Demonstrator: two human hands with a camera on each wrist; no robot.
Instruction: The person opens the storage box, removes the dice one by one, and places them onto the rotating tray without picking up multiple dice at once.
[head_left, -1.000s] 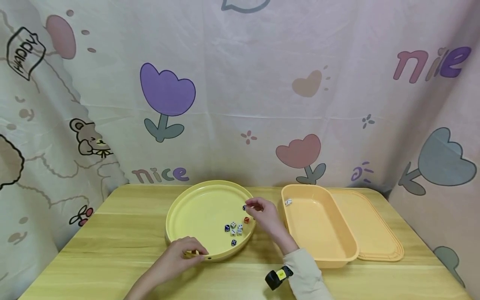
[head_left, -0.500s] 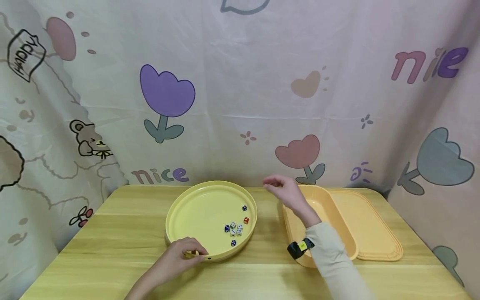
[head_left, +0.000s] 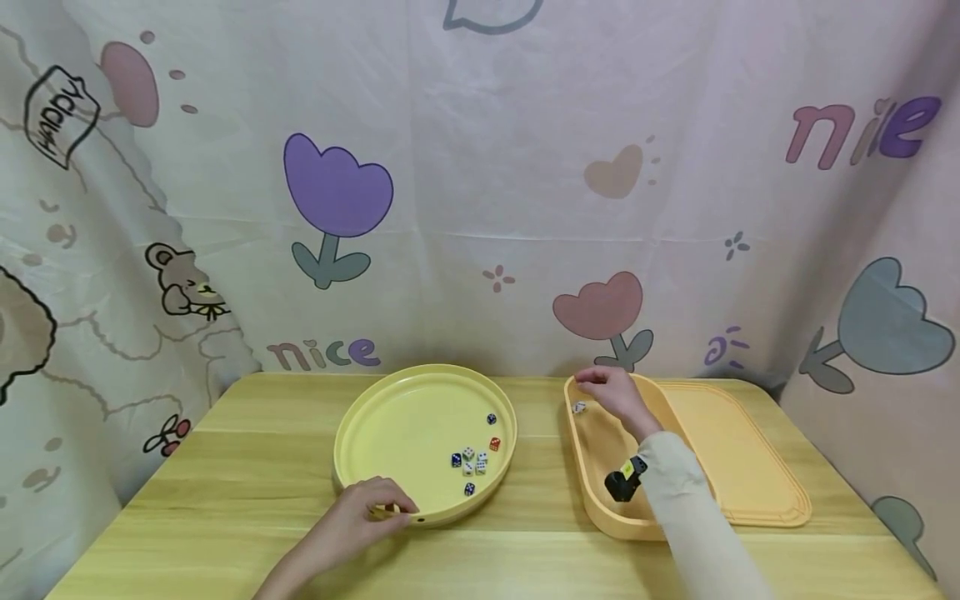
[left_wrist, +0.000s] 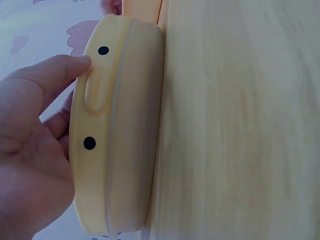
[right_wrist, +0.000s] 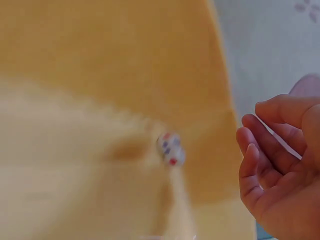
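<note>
My left hand (head_left: pixel 358 514) pinches the near rim of a round yellow tray (head_left: pixel 390 392). In the left wrist view its thumb lies by a slot in the rim with black dots on either side, and its other fingers are behind the rim. White, dark blue and red dice (head_left: pixel 482 467) lie in the tray's right half. My right hand (head_left: pixel 613 395) is over the far left corner of an orange box (head_left: pixel 609 518). Its fingers (right_wrist: pixel 272 150) are loosely bent and nothing shows between them. Just below are white dice (right_wrist: pixel 171 149) with coloured dots, blurred, in the box.
A flat orange lid (head_left: pixel 750 454) lies on the wooden table (head_left: pixel 187 500) to the right of the box. Behind the table hangs a printed curtain (head_left: pixel 465 167). A small black device (head_left: pixel 626 480) with a yellow label is on the right wrist.
My right hand has moved right, from the dice at the tray's right edge to above the box. My left hand has kept its hold on the rim. The tray's dice have stayed put.
</note>
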